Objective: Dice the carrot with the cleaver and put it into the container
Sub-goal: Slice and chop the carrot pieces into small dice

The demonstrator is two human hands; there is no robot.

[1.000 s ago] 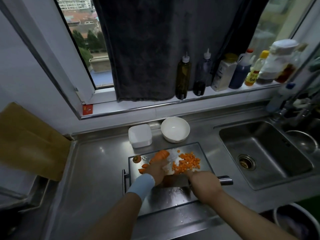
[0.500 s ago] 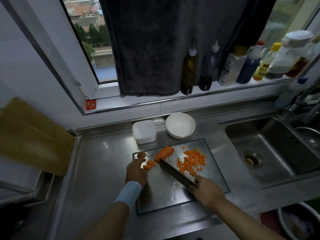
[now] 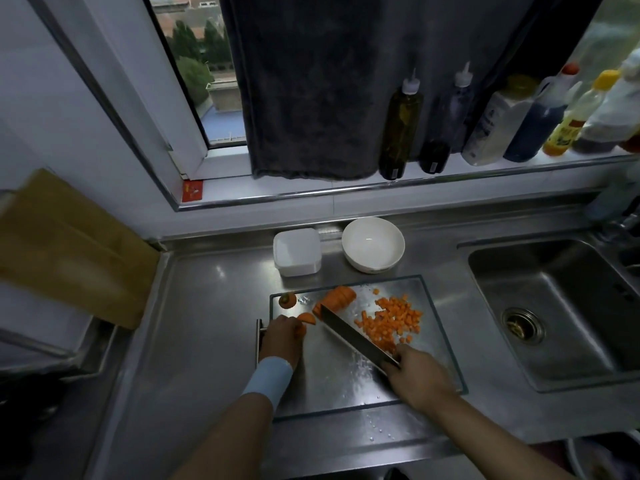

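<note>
Item, nearest: right hand (image 3: 419, 379) is gripping the handle of the cleaver (image 3: 353, 336). The blade is running diagonally up-left across the cutting board (image 3: 329, 386), with its tip meeting the sliced carrot length (image 3: 336, 297).

Item: left hand (image 3: 282, 336), in a blue wristband (image 3: 268, 375), is resting curled fingers on the loose half-slices (image 3: 307, 318). Whether it is pinching them or only touching them cannot be told.

Item: diced carrot (image 3: 391, 322) is lying heaped right of the blade. The stem end (image 3: 287, 300) is sitting at the board's far-left corner.

Item, far: container (image 3: 296, 251) and white bowl (image 3: 373, 243) are standing just beyond the board on the surface (image 3: 207, 323), with no carrot showing in either.

Change: a second ago both hands were bunched together over the carrot. Since then the left has been pulling out to the left and the cleaver swinging onto its diagonal, dividing dice from uncut slices. Over the last half second little is differing; the left fingers are sitting closer to the slices.

Judgement: dicing is partway along, with slices still needing cutting and the transfer not yet begun.
</note>
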